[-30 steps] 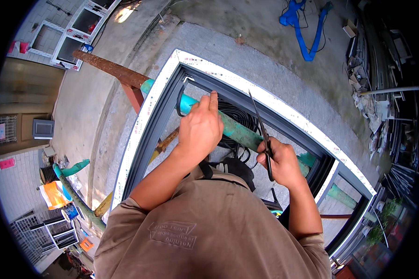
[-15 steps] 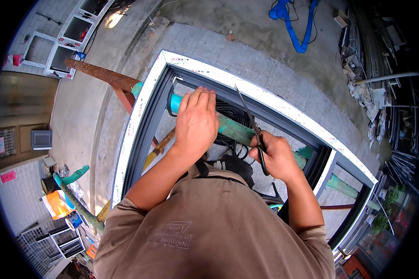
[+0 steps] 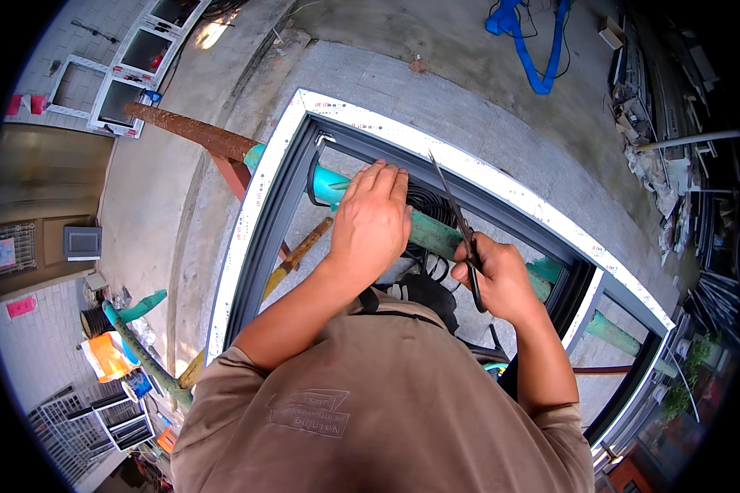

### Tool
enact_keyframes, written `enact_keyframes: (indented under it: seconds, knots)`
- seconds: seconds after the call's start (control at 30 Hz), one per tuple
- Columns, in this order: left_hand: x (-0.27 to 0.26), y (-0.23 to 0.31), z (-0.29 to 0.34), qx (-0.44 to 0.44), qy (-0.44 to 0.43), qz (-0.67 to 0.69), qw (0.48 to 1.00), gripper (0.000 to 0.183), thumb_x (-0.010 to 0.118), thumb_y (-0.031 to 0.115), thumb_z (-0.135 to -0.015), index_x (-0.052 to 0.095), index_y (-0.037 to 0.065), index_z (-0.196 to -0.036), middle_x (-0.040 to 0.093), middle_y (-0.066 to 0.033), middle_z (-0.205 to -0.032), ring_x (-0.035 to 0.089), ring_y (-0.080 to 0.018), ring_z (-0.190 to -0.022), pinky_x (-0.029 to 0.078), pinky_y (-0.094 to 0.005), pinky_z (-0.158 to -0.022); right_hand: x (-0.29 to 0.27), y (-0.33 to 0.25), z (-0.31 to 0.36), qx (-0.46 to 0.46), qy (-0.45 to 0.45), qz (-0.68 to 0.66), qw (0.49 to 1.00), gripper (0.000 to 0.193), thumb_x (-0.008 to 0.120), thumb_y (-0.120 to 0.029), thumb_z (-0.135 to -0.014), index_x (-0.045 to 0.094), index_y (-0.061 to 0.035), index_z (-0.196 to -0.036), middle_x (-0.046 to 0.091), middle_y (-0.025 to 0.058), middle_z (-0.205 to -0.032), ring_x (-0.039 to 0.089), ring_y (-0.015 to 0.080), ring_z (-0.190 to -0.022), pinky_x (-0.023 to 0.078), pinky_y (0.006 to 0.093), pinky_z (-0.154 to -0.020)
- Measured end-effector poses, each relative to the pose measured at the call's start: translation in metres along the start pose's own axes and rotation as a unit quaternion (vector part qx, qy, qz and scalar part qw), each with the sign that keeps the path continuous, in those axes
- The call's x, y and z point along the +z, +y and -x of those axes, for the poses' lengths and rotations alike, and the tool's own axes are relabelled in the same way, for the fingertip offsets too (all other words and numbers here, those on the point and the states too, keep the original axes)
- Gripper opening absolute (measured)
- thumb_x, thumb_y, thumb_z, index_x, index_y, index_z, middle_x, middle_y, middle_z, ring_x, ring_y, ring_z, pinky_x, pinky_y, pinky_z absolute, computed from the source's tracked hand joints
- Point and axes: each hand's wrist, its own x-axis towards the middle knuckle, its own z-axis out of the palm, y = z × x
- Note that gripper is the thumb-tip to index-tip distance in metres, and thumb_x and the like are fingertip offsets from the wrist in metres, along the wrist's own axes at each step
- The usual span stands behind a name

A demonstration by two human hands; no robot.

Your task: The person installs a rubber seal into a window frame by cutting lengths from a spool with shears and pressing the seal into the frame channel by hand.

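Observation:
A large window frame (image 3: 259, 197), dark grey inside and wrapped in white printed film outside, lies before me. My left hand (image 3: 372, 220) rests with fingers straight and side by side, their tips at the inner edge of the far rail. A thin black strip (image 3: 312, 177) hangs in a loop at the frame's far left corner. Whether a strip lies under the left fingers, I cannot tell. My right hand (image 3: 501, 278) grips long dark scissors (image 3: 455, 202) by the handles. Their blades point away from me, over the far rail, and look nearly closed.
Green-painted pipe (image 3: 432, 233) runs beneath the frame, joined to a rusty brown bar (image 3: 191, 134) at left. Coiled black strip (image 3: 430, 205) shows through the opening. A blue strap (image 3: 534, 62) lies on the ground beyond. Debris and metal lengths (image 3: 645, 148) line the right side.
My left hand has slid slightly right along the far rail. The scissors stay in my right hand over about the same spot. The whole view has shifted a little.

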Motion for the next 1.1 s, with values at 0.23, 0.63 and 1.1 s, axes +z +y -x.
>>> enact_keyframes:
  seconds: [0.23,0.63,1.1]
  knots:
    - [0.000,0.000,-0.003,0.029,-0.026,-0.063,0.997,0.052,0.080,0.013,-0.093,0.074,-0.004,-0.142,0.071,-0.0222,-0.141,0.064,-0.0418,-0.138,0.050,-0.0522,-0.120,0.001,-0.001,-0.003,0.001,-0.002,-0.018,1.000,0.048,0.088,-0.046,-0.097,0.070,-0.0019,-0.100,0.068,0.0158,-0.073,0.068,0.0318,-0.068,0.053,0.0431,-0.064]
    - [-0.007,-0.004,-0.002,0.057,-0.057,-0.062,0.995,0.052,0.075,0.015,-0.097,0.076,0.009,-0.149,0.068,-0.0247,-0.142,0.063,-0.0435,-0.137,0.048,-0.0522,-0.120,0.001,-0.009,-0.005,0.031,-0.004,-0.020,0.999,0.041,0.092,-0.036,-0.091,0.072,-0.0021,-0.099,0.070,0.0218,-0.073,0.072,0.0422,-0.067,0.055,0.0466,-0.065]
    - [0.006,-0.005,0.010,-0.014,-0.023,-0.005,1.000,0.061,0.079,0.023,-0.100,0.065,0.007,-0.157,0.059,-0.0220,-0.155,0.054,-0.0417,-0.149,0.043,-0.0566,-0.123,-0.001,-0.005,-0.004,-0.009,0.002,0.014,1.000,0.049,0.093,-0.045,-0.090,0.069,-0.0026,-0.098,0.070,0.0226,-0.075,0.072,0.0483,-0.074,0.055,0.0506,-0.066]
